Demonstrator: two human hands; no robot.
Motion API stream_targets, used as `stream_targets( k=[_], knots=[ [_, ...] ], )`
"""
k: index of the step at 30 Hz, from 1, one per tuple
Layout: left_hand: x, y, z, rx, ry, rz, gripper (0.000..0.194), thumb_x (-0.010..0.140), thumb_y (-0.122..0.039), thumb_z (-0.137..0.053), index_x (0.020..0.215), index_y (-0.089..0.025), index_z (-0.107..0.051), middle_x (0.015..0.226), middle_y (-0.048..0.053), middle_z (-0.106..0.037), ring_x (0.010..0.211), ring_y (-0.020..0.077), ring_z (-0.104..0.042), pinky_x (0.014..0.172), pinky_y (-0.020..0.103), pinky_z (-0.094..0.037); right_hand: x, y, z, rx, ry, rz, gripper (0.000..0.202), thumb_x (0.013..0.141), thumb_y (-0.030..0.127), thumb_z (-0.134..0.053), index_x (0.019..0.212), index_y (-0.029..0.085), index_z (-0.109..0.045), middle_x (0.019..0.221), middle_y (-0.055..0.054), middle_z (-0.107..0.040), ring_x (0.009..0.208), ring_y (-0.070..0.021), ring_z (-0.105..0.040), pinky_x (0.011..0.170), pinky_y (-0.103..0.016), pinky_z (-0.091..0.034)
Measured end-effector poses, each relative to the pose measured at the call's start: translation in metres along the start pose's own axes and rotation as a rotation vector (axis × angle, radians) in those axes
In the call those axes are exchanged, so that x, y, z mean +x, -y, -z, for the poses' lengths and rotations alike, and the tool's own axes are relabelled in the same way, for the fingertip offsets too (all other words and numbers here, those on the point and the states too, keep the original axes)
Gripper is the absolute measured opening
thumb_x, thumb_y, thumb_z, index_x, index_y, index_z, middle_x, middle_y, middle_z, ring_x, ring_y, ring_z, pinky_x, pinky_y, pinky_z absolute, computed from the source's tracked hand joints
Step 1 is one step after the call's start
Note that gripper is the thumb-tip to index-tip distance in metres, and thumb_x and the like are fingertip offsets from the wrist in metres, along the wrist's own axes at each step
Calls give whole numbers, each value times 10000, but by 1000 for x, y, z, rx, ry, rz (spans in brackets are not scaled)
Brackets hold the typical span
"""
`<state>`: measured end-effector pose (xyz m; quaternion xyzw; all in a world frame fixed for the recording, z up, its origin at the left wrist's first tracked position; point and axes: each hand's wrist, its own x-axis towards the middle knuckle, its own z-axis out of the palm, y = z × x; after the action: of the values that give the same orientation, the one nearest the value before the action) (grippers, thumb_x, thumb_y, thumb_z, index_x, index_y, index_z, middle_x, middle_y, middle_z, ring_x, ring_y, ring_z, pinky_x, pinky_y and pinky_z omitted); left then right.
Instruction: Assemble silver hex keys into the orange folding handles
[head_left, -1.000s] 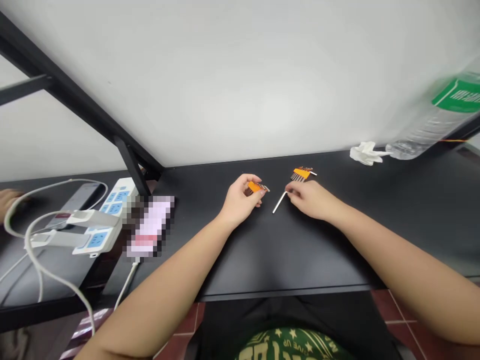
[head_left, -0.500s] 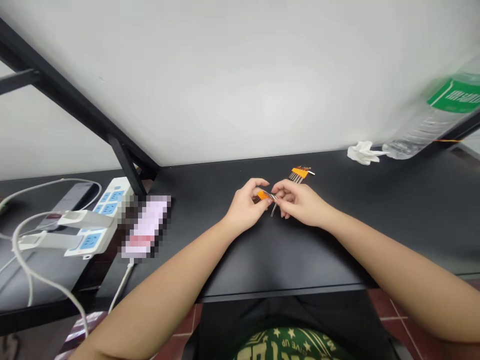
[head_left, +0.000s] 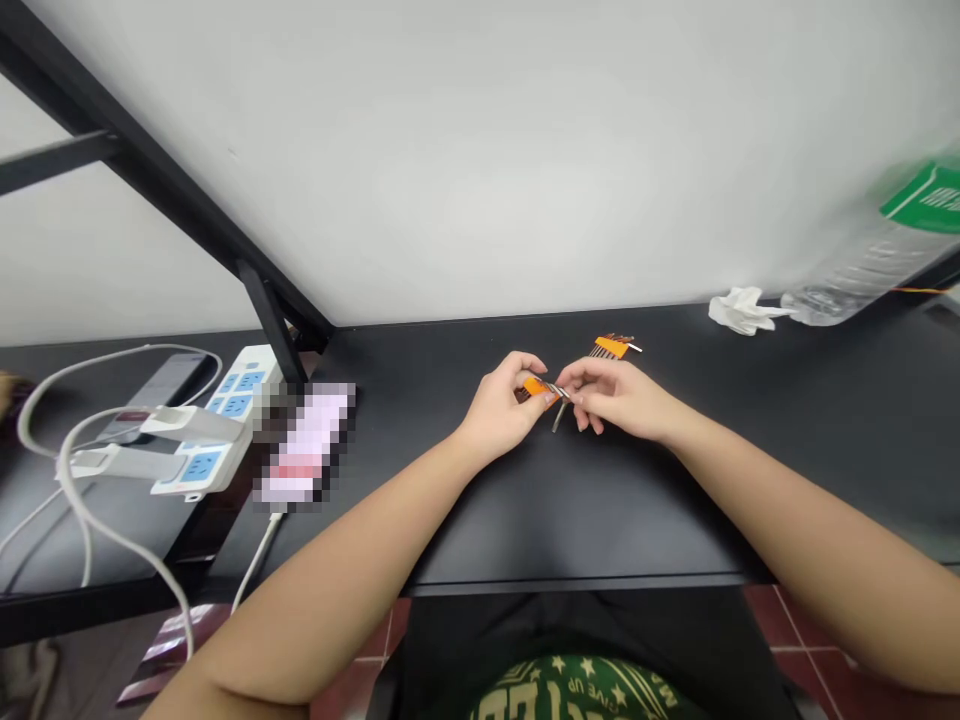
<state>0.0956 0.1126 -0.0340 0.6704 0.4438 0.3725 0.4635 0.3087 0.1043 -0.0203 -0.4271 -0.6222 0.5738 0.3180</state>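
Between thumb and fingers, my left hand point(head_left: 504, 405) grips a small orange holder point(head_left: 535, 387) with slim metal rods in it. My right hand point(head_left: 619, 397) pinches the end of a thin metal rod point(head_left: 561, 391) at the holder's right side; the fingertips partly hide it. Another rod point(head_left: 559, 418) points down below the fingers, and I cannot tell whether it is in the holder or loose. Just behind my right hand, a second orange holder point(head_left: 612, 346) with several metal rods lies on the black desk point(head_left: 570, 520).
At left are a phone point(head_left: 311, 440) on a charging cable, a white power strip point(head_left: 225, 425) with plugged-in chargers, and another phone point(head_left: 161, 390). A black metal frame point(head_left: 187, 190) rises there. A crumpled tissue point(head_left: 742, 310) and a plastic bottle point(head_left: 862, 275) are at back right.
My view has shifted a little, so things sit slightly differently in it. My right hand's lower fingers have loosened and spread somewhat, while my left hand keeps its grip on the orange holder.
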Motion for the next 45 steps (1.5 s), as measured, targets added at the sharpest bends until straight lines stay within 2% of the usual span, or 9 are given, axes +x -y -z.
stream_targets(
  k=[4,10,15,19,23,29,36,41,45],
  knots=[
    [0,1,0,-13,65,-9,324,820,-283,-710,1092,-228,-541,780,-33,-690,655,125,-596,630,245,-448,-4,1,-8,-154,-21,-15,215,834,203,-615,1049,192,-628,847,-6,-649,611,-130,-643,497,-244,-501],
    [0,-1,0,95,79,2,249,835,-276,-657,1067,-226,-584,804,-29,-668,630,115,-546,611,245,-436,0,-3,-7,-748,-147,372,146,882,146,-550,925,179,-685,803,-34,-703,680,-150,-614,662,-281,-469],
    [-1,-6,4,201,56,4,273,809,-232,-627,1078,-228,-582,788,-43,-651,651,115,-533,634,244,-423,12,-15,7,-901,-309,403,182,924,145,-534,977,175,-706,833,-50,-728,698,-175,-634,707,-305,-491],
    [0,-8,11,200,-31,44,238,750,-184,-625,980,-217,-572,742,-49,-628,630,112,-527,630,246,-416,16,-23,17,-1020,-190,344,223,982,203,-508,1028,174,-724,988,-93,-733,909,-229,-682,860,-357,-522],
    [3,-4,16,101,-110,68,288,750,-165,-621,1023,-219,-544,733,-48,-624,641,117,-571,632,247,-440,5,-19,19,-1103,-60,246,301,987,350,-567,1201,192,-709,1155,-115,-668,940,-232,-678,846,-357,-531],
    [4,3,12,-70,-44,89,386,830,-250,-646,1165,-241,-454,830,-47,-621,557,101,-582,574,258,-506,-3,-9,7,-1166,24,182,268,974,259,-544,1202,202,-671,1162,-98,-646,898,-204,-666,775,-311,-492],
    [3,3,7,-100,3,85,485,832,-273,-716,1257,-228,-486,832,-36,-651,582,70,-534,582,204,-462,-5,-3,-7,-1214,-98,-6,66,895,203,-539,939,201,-589,896,-60,-676,751,-213,-630,627,-314,-373],
    [1,-1,4,-222,35,97,521,810,-287,-777,1236,-213,-486,774,-43,-649,605,82,-568,638,223,-483,-10,2,-7,-953,-147,196,149,900,284,-598,1024,202,-597,990,-52,-677,750,-172,-605,663,-292,-410],
    [0,0,1,-228,89,56,522,806,-282,-783,1238,-212,-497,770,-44,-633,642,97,-590,655,235,-485,-7,0,-13,-599,-104,286,143,904,204,-544,1039,205,-591,850,3,-653,634,-117,-555,621,-250,-426]
  ],
)
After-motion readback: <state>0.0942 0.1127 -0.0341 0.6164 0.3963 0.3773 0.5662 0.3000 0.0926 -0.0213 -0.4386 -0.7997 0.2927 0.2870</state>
